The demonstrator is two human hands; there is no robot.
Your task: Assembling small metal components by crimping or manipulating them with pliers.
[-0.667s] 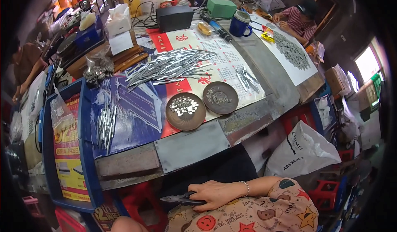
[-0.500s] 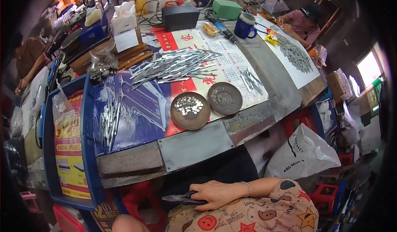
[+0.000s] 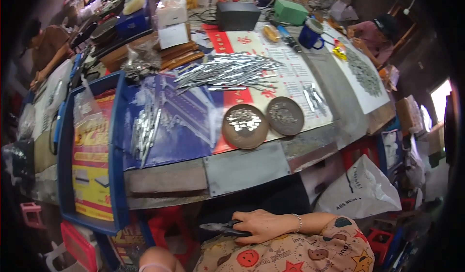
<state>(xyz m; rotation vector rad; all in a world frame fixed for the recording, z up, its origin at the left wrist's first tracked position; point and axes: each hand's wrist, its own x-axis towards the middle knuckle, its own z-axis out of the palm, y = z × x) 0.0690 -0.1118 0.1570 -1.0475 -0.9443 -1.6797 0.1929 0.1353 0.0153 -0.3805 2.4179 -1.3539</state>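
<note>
My right hand (image 3: 261,226) rests on my lap below the table edge, a bracelet on its wrist. Its fingers are closed on a pair of dark-handled pliers (image 3: 222,227) whose tips point left. My left hand is not visible. On the table above stand two round brown dishes (image 3: 244,125) (image 3: 285,115) holding small shiny metal pieces. A heap of long silver metal strips (image 3: 227,71) lies behind them on a red and white printed sheet. A second bunch of strips (image 3: 145,126) lies on a blue sheet to the left.
A blue tray (image 3: 65,141) hangs over the table's left end. A blue mug (image 3: 310,37), green box (image 3: 290,11) and black box (image 3: 237,15) stand at the back. A white plastic bag (image 3: 361,192) sits on the floor at right. Other people (image 3: 373,34) (image 3: 43,44) work at the far corners.
The view has tipped slightly, so the table sits a little lower in the picture. My right hand stays still on my lap with the pliers.
</note>
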